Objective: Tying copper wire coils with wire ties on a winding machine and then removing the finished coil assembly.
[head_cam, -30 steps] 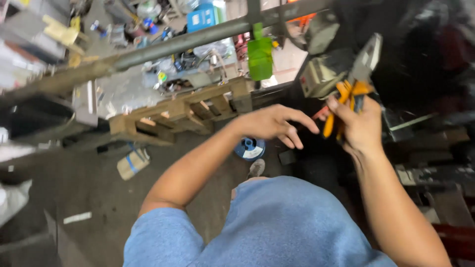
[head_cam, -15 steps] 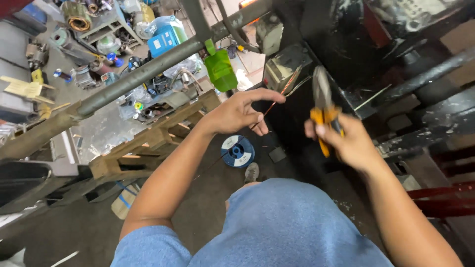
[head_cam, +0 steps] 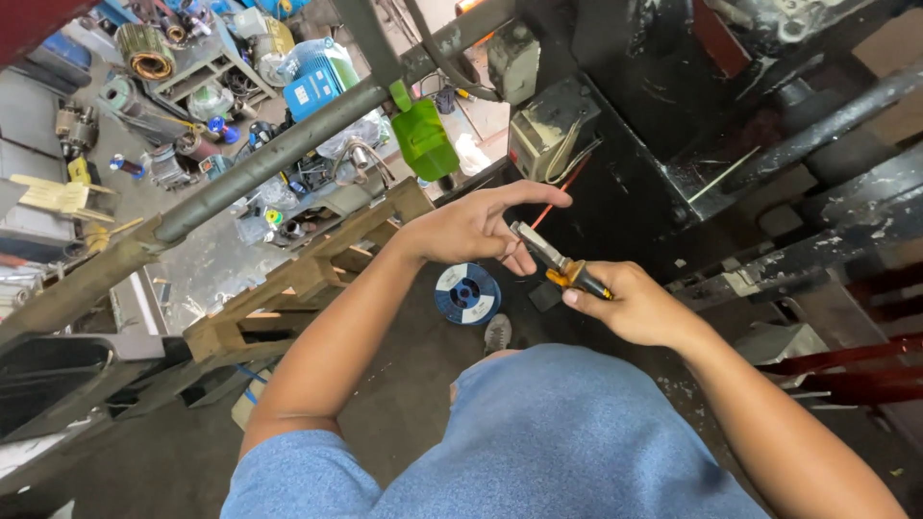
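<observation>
Right hand: your right hand [head_cam: 639,309] is wrapped around the orange-handled pliers [head_cam: 558,264].
Left hand: your left hand [head_cam: 476,229], fingers spread, touches the plier tip.
Pliers: above the blue wire spool [head_cam: 466,293], near a thin red wire [head_cam: 553,202].

The pliers [head_cam: 562,269] have orange and black handles; the wire spool [head_cam: 466,293] is blue, the bottle [head_cam: 423,142] green.
</observation>
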